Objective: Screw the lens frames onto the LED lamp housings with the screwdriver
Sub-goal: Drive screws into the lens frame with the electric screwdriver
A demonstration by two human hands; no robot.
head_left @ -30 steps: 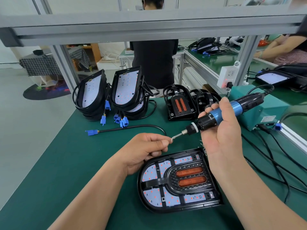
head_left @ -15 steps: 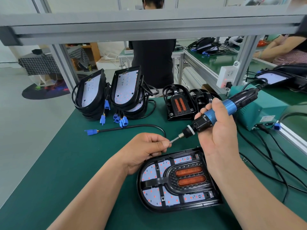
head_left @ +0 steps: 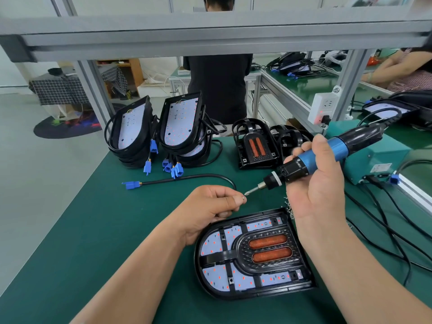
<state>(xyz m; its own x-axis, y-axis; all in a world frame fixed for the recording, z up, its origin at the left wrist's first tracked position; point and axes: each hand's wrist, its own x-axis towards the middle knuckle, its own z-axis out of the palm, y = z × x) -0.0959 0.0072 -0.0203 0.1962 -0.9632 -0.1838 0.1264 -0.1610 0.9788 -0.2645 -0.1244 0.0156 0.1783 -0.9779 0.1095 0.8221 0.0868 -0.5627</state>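
One screwdriver slants, bit down-left toward screw.

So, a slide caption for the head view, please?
Left hand holds a screw to the screwdriver in the right hand.

Right hand grips the blue-and-black screwdriver angled down-left, its bit meeting a tiny screw pinched at the left hand fingertips — just above the LED lamp housing with its lens frame, flat on the green table.
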